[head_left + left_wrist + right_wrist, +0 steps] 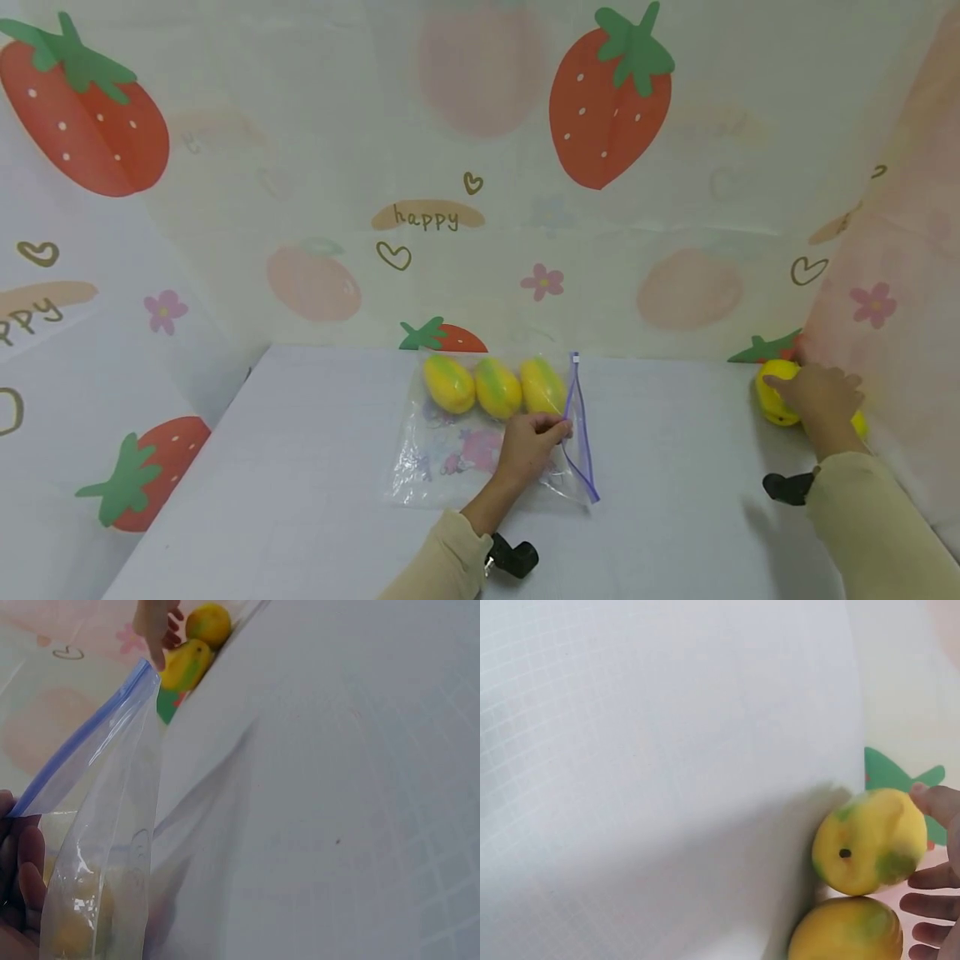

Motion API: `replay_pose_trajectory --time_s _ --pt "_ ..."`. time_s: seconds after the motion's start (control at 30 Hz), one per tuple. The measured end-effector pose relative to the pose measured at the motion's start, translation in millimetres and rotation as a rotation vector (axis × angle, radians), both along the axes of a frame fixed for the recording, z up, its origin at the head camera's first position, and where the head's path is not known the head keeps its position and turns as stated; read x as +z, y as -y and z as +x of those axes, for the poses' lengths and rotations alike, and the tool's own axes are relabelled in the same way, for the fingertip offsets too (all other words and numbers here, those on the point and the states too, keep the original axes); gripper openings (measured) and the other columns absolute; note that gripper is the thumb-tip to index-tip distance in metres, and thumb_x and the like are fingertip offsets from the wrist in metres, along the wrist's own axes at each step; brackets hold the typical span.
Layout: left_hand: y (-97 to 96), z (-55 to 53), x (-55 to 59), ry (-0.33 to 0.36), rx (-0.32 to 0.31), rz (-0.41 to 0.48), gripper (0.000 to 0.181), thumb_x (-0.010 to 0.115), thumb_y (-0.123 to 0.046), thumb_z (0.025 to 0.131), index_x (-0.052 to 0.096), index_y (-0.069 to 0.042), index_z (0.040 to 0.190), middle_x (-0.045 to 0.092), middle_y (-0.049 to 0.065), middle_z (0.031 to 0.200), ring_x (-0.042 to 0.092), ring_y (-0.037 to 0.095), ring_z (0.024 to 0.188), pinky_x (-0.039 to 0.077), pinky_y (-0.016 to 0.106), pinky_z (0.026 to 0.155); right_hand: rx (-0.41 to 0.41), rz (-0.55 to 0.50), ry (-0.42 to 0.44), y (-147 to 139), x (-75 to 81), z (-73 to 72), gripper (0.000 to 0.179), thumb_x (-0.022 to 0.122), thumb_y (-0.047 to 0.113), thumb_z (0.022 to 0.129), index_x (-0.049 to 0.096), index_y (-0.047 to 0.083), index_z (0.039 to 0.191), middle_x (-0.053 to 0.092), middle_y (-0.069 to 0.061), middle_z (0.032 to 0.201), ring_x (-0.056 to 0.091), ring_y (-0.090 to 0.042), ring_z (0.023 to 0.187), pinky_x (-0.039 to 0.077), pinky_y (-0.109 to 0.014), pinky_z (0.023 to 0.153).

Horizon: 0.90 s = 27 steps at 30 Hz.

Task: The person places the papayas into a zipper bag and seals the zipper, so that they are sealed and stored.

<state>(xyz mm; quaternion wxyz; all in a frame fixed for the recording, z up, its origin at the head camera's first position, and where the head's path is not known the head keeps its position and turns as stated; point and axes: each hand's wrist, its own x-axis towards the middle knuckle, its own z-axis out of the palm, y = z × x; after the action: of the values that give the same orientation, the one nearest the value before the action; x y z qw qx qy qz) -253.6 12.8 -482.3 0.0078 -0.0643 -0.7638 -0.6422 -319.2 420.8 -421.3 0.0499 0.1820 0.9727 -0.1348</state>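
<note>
A clear zip bag [427, 433] with a purple zip edge lies on the white table, three yellow-green mangoes [498, 387] inside it along its far side. My left hand [525, 450] pinches the bag's rim beside the zip, and in the left wrist view the mouth [82, 742] stands lifted and parted. At the far right corner, my right hand [825, 404] is over two loose mangoes. Its thumb [934, 799] reaches the farther mango [870, 844] and the fingers extend along its other side. The nearer mango [847, 934] sits against it, partly hidden by the hand in the head view.
The white table [300, 433] meets a cloth backdrop [480, 275] with strawberries and hearts behind it. A pink cloth wall [900, 350] rises along the right side, close to the loose mangoes. Each wrist wears a black camera mount [513, 557].
</note>
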Motion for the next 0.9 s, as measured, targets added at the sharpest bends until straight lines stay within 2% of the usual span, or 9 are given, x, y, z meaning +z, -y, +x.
replay_pose_trajectory --time_s 0.23,0.4,0.53,0.73,0.9 --pt "-0.1 -0.2 -1.2 -0.001 0.003 0.003 0.02 0.069 -0.019 0.09 0.076 -0.001 0.091 0.073 0.012 0.084 0.052 0.006 0.07 0.045 0.015 0.064 0.004 -0.013 -0.013 2.7 -6.1 -1.5 0.078 0.059 0.046 0.09 0.041 -0.025 0.119 0.034 -0.049 0.113 0.025 -0.063 0.108 0.025 -0.07 0.096" --pt "-0.4 0.6 -3.2 -0.004 -0.006 0.014 0.02 0.069 -0.02 0.09 0.076 -0.001 0.091 0.073 0.013 0.083 0.052 0.007 0.07 0.045 0.015 0.064 0.036 -0.002 -0.077 5.3 -13.1 0.4 0.063 0.061 0.037 0.09 0.049 -0.024 0.103 0.041 -0.044 0.101 0.032 -0.056 0.095 0.032 -0.066 0.086" --pt "-0.5 1.3 -2.9 -0.002 -0.008 0.012 0.02 0.069 -0.02 0.09 0.076 -0.001 0.091 0.073 0.012 0.084 0.052 0.007 0.07 0.045 0.016 0.064 0.071 0.031 -0.124 7.8 -16.6 0.8 0.056 0.062 0.033 0.09 0.052 -0.021 0.098 0.047 -0.037 0.092 0.036 -0.051 0.088 0.035 -0.061 0.081" --pt "-0.3 1.5 -1.4 0.008 -0.004 0.007 0.02 0.069 -0.021 0.091 0.076 -0.002 0.092 0.073 0.01 0.083 0.052 0.006 0.07 0.045 0.016 0.064 0.1 -0.025 -0.141 9.1 -19.7 -1.3 0.066 0.062 0.029 0.089 0.041 -0.028 0.114 0.041 -0.04 0.099 0.039 -0.05 0.089 0.039 -0.061 0.083" --pt "0.0 1.8 -0.3 0.019 0.003 0.006 0.019 0.069 -0.021 0.091 0.076 -0.003 0.092 0.073 0.01 0.083 0.052 0.007 0.071 0.045 0.016 0.064 0.109 -0.053 -0.101 8.3 -20.4 -0.7 0.072 0.063 0.029 0.09 0.034 -0.029 0.122 0.04 -0.041 0.106 0.042 -0.048 0.092 0.04 -0.062 0.09"
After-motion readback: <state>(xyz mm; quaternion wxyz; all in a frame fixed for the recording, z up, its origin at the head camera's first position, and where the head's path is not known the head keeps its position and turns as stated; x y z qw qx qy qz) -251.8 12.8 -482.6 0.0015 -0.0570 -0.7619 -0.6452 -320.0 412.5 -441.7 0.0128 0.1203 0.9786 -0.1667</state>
